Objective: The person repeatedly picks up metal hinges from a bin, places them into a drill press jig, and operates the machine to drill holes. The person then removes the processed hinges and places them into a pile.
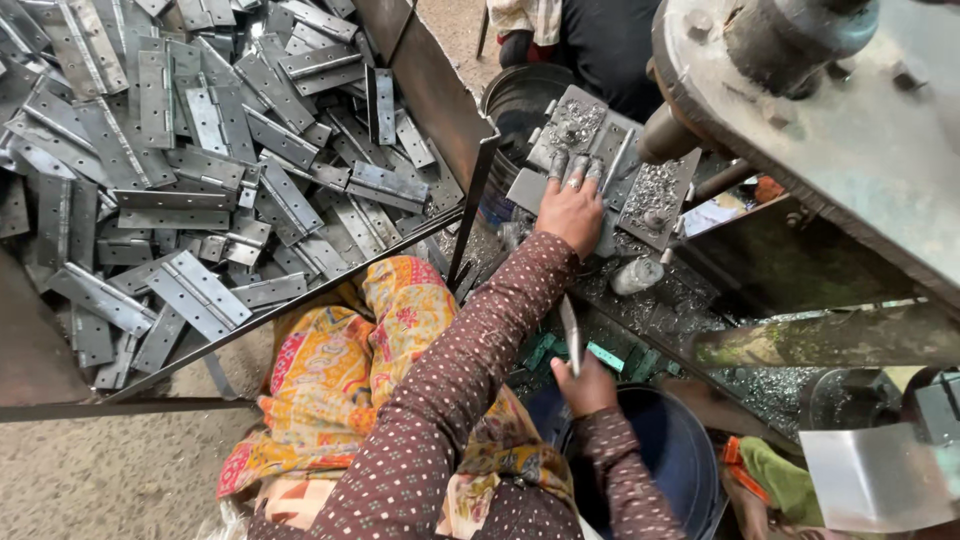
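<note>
The left hand (572, 207) lies flat with spread fingers on a grey hinge (585, 150) seated on the jig (655, 200) of a machine; it presses the hinge rather than gripping it, palm down, nothing closed in it. The hinge is a dull, unpainted metal plate, rectangular, with a knuckle line down its middle; bright metal chips sit heaped on its upper end and on the jig's right-hand plate. It rests just below the machine's round spindle (665, 135), beside the rim of a dark bucket (520, 100). The right hand (585, 385) is clenched around the lower end of a second hinge (570, 335), a narrow strip held upright and seen edge-on, above a blue tub (680, 450). Left of the hands, a big tray (440, 100) holds a loose heap of hinges (200, 150) of the same grey, many lying open, overlapping at all angles. The right hand's fingers are hidden behind its own back, so how many wrap the strip cannot be told. The machine head (830, 110) is cut off at the top and right edges, and blurred. Another person (590, 35) beyond the bucket shows only as dark clothing, cut off by the frame. Green bits (605, 355) under the bench are too small to identify.
</note>
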